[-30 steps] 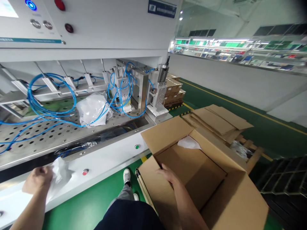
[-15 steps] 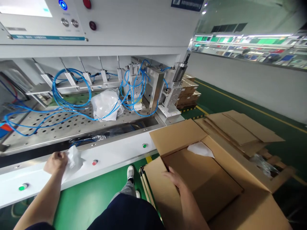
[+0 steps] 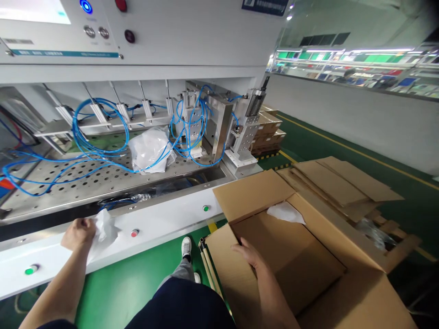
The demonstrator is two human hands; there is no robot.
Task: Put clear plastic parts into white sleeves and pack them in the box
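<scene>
My left hand (image 3: 79, 234) is closed on a crumpled, thin white plastic bag (image 3: 104, 230) over the white front ledge of the machine (image 3: 168, 224). Its fingertips are curled in and partly hidden. On the right, my right hand (image 3: 249, 254) grips the near left edge of an open cardboard box (image 3: 233, 278), thumb and fingers bent at the fold of the flap. Inside this box lies a flat cardboard sheet (image 3: 291, 256), with a white piece of thin plastic or foam (image 3: 286, 213) on it at the far side.
Blue air hoses (image 3: 103, 153) loop over the perforated metal bed (image 3: 65, 176), where a clear bag with white contents (image 3: 151, 150) lies. Green (image 3: 206, 208) and red (image 3: 135, 233) buttons line the ledge. Flattened cartons (image 3: 343, 183) lie beyond the box; two tan poles (image 3: 210, 267) stand beside it.
The view has shifted very slightly. Both hands, the plastic bag and the box stay in the same places relative to each other.
</scene>
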